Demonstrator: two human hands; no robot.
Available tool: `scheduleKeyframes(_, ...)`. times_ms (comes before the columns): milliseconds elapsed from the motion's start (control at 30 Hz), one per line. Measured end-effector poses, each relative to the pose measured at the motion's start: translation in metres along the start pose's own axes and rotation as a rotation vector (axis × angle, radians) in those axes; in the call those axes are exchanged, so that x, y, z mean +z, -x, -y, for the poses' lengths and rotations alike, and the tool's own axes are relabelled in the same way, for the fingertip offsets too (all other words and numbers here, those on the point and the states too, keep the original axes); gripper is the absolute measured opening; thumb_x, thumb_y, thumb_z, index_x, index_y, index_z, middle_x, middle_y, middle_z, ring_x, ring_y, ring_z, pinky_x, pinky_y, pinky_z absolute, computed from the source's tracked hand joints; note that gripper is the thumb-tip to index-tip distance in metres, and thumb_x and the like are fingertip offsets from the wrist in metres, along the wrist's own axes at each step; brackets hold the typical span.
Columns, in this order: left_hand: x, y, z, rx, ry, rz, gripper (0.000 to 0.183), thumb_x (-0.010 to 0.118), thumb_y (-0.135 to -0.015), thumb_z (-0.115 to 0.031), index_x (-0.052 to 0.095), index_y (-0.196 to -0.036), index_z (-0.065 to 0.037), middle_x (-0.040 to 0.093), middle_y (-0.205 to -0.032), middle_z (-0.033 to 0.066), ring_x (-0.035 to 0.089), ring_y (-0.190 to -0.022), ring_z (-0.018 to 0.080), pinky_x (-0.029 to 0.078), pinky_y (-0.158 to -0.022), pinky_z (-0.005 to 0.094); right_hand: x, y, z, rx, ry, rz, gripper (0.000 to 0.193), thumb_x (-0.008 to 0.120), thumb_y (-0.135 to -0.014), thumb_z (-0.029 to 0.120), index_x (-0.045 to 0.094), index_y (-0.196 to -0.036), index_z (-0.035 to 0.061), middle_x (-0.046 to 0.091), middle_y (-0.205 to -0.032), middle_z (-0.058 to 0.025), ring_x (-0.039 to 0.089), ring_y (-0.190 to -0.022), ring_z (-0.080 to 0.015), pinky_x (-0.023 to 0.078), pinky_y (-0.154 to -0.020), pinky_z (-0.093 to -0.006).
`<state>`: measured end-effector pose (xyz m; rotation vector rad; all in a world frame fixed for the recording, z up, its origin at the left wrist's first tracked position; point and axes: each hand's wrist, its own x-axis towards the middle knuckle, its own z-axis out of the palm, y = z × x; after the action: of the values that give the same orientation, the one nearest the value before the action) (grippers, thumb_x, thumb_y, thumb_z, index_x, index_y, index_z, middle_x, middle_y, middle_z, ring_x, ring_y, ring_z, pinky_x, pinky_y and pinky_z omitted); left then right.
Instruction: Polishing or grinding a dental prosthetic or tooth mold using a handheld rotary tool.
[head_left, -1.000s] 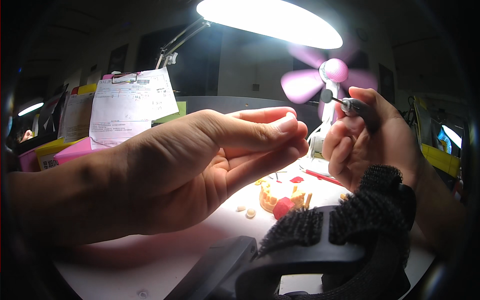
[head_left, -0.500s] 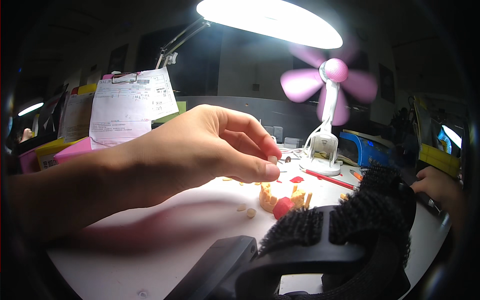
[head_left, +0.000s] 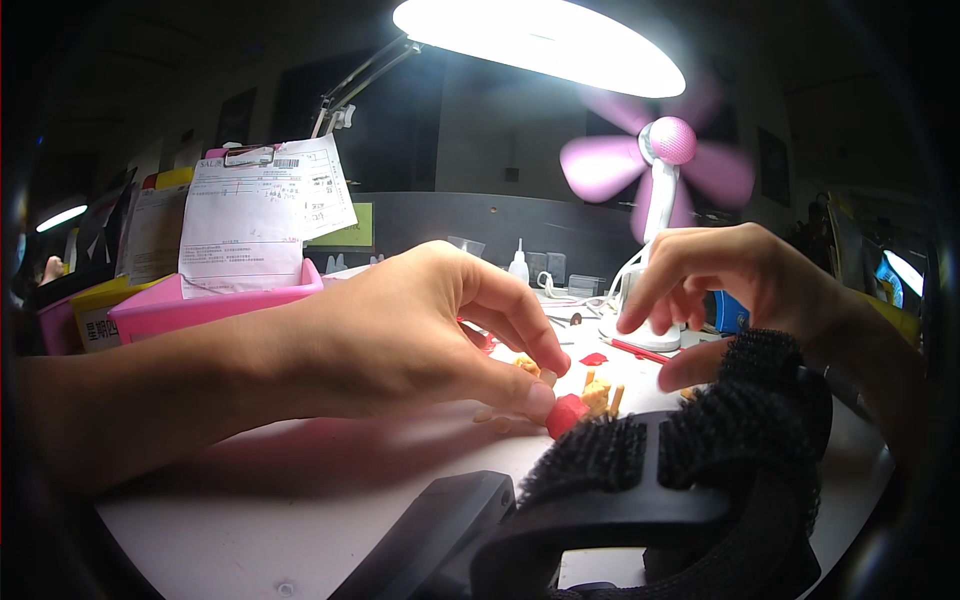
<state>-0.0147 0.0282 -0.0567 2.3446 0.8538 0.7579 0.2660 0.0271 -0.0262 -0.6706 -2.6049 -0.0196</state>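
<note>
Thumb and forefinger of my left hand [head_left: 420, 340] are closed in a pinch on a small tooth-coloured dental crown [head_left: 548, 377]. They hold it low, over the near left part of a yellow plaster dental model, much of which the hand hides. The model's right part [head_left: 597, 394] shows with thin pegs, and a red lump [head_left: 566, 413] sits at its front by my left thumb. My right hand [head_left: 740, 285] hangs to the right of the model, open, thumb and forefinger apart and nothing between them. Small pale pieces [head_left: 484, 415] lie in the left hand's shadow.
A pink tray [head_left: 220, 312] with clipped papers [head_left: 240, 220] stands at left. Behind the right hand are a purple clip fan [head_left: 660, 180] with a white base, a red pencil [head_left: 635, 348] and a blue box [head_left: 731, 312]. A bright lamp [head_left: 540, 45] hangs overhead. Black bristly gear [head_left: 640, 470] blocks the lower right.
My left hand has come down with the crown to the dental model. My right hand has moved in from the far right edge and opened beside the model.
</note>
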Motion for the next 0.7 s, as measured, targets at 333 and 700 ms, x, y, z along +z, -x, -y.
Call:
scheduleKeyframes(333, 0.001, 0.002, 0.005, -0.097, 0.088, 0.02, 0.026, 0.083, -0.089, -0.013, 0.076, -0.11, 0.0, 0.076, -0.11, 0.0105, 0.07, -0.106, 0.0152, 0.05, -0.1, 0.0308, 0.031, -0.015, -0.008, -0.09, -0.057, -0.083, 0.015, 0.084, -0.084, 0.0, 0.081, -0.095, 0.011, 0.068, -0.091, -0.0013, 0.065, -0.086, -0.0094, 0.054, -0.069, -0.0246)
scheduleKeyframes(700, 0.007, 0.001, 0.003, -0.053, -0.033, -0.017, 0.035, 0.085, -0.087, -0.024, 0.077, -0.111, -0.001, 0.076, -0.112, 0.012, 0.067, -0.115, 0.02, 0.04, -0.114, 0.0402, 0.023, -0.001, -0.032, 0.295, -0.227, 0.007, 0.022, 0.079, -0.091, 0.017, 0.077, -0.103, -0.0009, 0.067, -0.088, -0.0024, 0.059, -0.075, -0.0066, 0.048, -0.065, -0.0233)
